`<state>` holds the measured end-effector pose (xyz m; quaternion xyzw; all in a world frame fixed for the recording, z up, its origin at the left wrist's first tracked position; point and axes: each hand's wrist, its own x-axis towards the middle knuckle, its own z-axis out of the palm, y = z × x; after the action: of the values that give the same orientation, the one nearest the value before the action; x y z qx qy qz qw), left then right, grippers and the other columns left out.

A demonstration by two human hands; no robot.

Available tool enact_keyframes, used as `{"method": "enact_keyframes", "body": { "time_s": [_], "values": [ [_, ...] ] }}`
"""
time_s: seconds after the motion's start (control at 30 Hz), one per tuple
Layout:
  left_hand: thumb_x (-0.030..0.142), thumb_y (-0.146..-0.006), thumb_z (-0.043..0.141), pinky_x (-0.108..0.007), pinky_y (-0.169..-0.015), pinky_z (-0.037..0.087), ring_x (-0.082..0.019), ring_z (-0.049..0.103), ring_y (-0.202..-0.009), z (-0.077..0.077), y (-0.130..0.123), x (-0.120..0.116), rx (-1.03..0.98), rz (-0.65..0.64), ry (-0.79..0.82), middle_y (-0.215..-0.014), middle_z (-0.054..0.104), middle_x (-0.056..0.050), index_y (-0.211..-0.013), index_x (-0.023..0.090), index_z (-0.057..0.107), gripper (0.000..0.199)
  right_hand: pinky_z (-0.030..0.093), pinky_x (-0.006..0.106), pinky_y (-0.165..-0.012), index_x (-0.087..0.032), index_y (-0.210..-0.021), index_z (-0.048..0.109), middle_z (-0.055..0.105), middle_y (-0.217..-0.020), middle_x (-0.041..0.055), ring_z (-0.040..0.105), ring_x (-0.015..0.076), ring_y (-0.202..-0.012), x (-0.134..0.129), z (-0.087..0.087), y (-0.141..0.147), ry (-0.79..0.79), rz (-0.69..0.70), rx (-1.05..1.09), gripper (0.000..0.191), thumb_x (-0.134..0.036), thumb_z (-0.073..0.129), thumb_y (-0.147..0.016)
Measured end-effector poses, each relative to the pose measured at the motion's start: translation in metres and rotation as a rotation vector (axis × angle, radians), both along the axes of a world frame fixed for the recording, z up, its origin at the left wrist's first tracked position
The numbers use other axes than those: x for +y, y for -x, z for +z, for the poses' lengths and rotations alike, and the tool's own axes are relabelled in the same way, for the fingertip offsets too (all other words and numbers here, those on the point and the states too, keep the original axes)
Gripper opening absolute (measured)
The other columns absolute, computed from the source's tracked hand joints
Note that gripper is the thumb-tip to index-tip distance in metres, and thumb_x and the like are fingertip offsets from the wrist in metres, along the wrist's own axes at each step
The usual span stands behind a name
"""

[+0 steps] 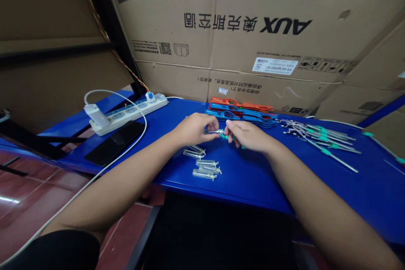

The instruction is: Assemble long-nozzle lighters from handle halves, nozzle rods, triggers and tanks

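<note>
My left hand (198, 128) is closed on a small clear tube (212, 132) held level above the blue table. Fingers and thumb of my right hand (249, 136) pinch a small green piece (224, 136) at the tube's right end. Most of that piece is hidden by the fingers, so I cannot tell whether it is fixed to the tube. Several similar clear tubes (204, 174) with pale ends lie on the table in front of my left hand.
Behind my hands lies a stack of orange and blue plastic pieces (240, 107). Thin metal rods (340, 164) with green parts and white cords lie to the right. A power strip (126, 114), a black phone (114, 142) and a white cable are at left. Cardboard (234, 50) walls the back.
</note>
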<state>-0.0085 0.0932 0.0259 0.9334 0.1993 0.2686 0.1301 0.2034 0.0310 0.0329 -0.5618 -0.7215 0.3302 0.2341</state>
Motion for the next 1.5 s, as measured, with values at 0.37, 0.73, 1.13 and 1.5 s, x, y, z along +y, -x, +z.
{"method": "enact_keyframes", "body": {
  "time_s": [0.37, 0.73, 1.13, 1.5],
  "values": [
    [0.027, -0.089, 0.067, -0.026, -0.073, 0.048, -0.015, 0.062, -0.079, -0.006, -0.002, 0.003, -0.121, 0.029, -0.120, -0.084, 0.069, -0.004, -0.103, 0.017, 0.072, 0.018, 0.036, 0.021, -0.044, -0.020, -0.080, 0.050, 0.057, -0.062, -0.0042, 0.048, 0.0077, -0.042, 0.006, -0.015, 0.022, 0.028, -0.142, 0.443, 0.027, -0.036, 0.036, -0.098],
    [0.028, -0.094, 0.058, -0.028, -0.078, 0.053, -0.016, 0.070, -0.083, -0.001, -0.003, -0.005, -0.137, -0.082, -0.039, -0.093, 0.076, -0.005, -0.102, 0.019, 0.075, 0.021, 0.038, 0.021, -0.047, -0.021, -0.071, 0.049, 0.054, -0.057, -0.0050, 0.047, 0.0084, -0.047, 0.003, -0.018, 0.021, -0.177, -0.069, 0.395, 0.029, -0.040, 0.046, -0.093],
    [0.035, -0.088, 0.066, -0.027, -0.075, 0.056, -0.019, 0.075, -0.082, -0.001, -0.002, -0.005, -0.401, -0.015, 0.047, -0.094, 0.079, -0.006, -0.093, 0.022, 0.080, 0.020, 0.037, 0.022, -0.045, -0.022, -0.064, 0.049, 0.053, -0.050, -0.0050, 0.046, 0.0096, -0.043, 0.003, -0.006, 0.051, -0.446, -0.190, 0.535, 0.020, -0.031, 0.054, -0.081],
    [0.042, -0.074, 0.078, -0.029, -0.075, 0.053, -0.019, 0.070, -0.079, 0.017, 0.060, 0.034, -0.121, 0.145, 0.303, -0.087, 0.077, -0.007, -0.088, 0.017, 0.077, 0.029, 0.043, 0.027, -0.058, -0.019, -0.063, 0.060, 0.070, -0.068, 0.0068, 0.063, 0.0187, -0.063, 0.057, 0.000, 0.029, -0.264, -0.159, -0.396, 0.022, -0.026, 0.055, -0.083]
  ]
}}
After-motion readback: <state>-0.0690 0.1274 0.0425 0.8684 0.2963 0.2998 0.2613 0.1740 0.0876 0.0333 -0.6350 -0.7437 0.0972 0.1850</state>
